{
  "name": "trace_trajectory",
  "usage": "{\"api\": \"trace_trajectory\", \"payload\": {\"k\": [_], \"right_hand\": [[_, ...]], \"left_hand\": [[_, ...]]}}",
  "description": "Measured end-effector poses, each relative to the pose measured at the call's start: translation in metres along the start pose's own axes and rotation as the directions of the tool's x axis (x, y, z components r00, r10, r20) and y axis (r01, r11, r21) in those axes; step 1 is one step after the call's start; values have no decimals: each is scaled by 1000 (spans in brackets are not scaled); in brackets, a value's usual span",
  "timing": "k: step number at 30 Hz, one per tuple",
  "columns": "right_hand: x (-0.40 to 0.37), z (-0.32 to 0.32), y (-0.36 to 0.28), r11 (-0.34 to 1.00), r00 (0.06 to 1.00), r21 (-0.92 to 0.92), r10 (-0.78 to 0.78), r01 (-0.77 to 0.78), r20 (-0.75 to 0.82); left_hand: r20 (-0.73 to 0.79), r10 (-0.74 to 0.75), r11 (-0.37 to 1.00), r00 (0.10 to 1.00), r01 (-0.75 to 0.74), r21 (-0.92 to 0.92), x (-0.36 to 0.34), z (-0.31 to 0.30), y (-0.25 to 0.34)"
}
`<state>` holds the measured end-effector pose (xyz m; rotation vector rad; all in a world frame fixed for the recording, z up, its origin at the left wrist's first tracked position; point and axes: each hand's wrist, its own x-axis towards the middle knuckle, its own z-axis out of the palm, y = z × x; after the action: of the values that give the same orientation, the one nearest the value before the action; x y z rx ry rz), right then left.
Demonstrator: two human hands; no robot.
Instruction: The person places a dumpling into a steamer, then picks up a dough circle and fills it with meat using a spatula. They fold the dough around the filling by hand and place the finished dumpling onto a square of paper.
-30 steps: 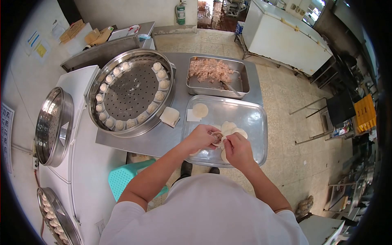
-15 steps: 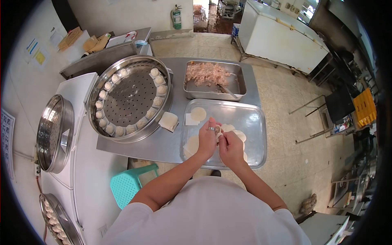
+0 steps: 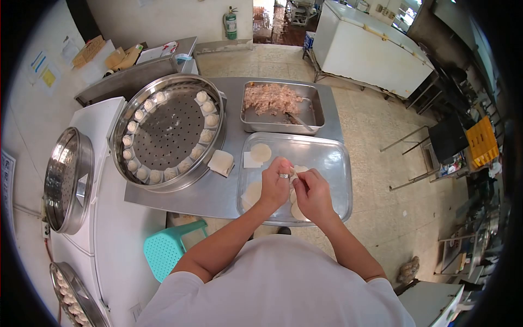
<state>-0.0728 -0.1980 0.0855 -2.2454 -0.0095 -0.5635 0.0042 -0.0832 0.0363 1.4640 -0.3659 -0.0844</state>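
Over the silver tray (image 3: 338, 163), my left hand (image 3: 276, 184) is wrapped round a small pale dumpling (image 3: 293, 173). My right hand (image 3: 313, 195) pinches the edge of the same piece from the other side. Round dough wrappers (image 3: 261, 152) lie on the tray, one on a white paper square, others beneath and beside my hands. Behind the tray, a metal pan (image 3: 318, 111) holds pink minced filling (image 3: 269, 98) and a utensil. To the left, a round perforated steamer (image 3: 169, 131) has several shaped dumplings (image 3: 155, 176) around its inner rim.
A stack of paper squares (image 3: 221, 162) sits between steamer and tray. Further steamers (image 3: 68, 180) stand at the far left, one with dumplings. A turquoise stool (image 3: 165, 252) is below the table's left edge. A white chest freezer (image 3: 370, 52) stands at the back right.
The view has shifted slightly, moving the scene a little left. My right fingers have changed position at the dumpling's edge, while my left hand still holds it.
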Motion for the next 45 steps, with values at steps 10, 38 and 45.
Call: {"api": "trace_trajectory", "payload": {"k": [10, 38, 45], "right_hand": [[5, -1, -19, 996, 998, 58, 64, -65, 17], [29, -20, -26, 998, 989, -47, -45, 52, 142], [39, -23, -17, 996, 982, -83, 33, -18, 188]], "left_hand": [[-39, -109, 991, 993, 105, -83, 3, -11, -1], [211, -162, 975, 964, 123, 182, 24, -23, 3], [259, -199, 972, 945, 156, 177, 39, -22, 14]]}}
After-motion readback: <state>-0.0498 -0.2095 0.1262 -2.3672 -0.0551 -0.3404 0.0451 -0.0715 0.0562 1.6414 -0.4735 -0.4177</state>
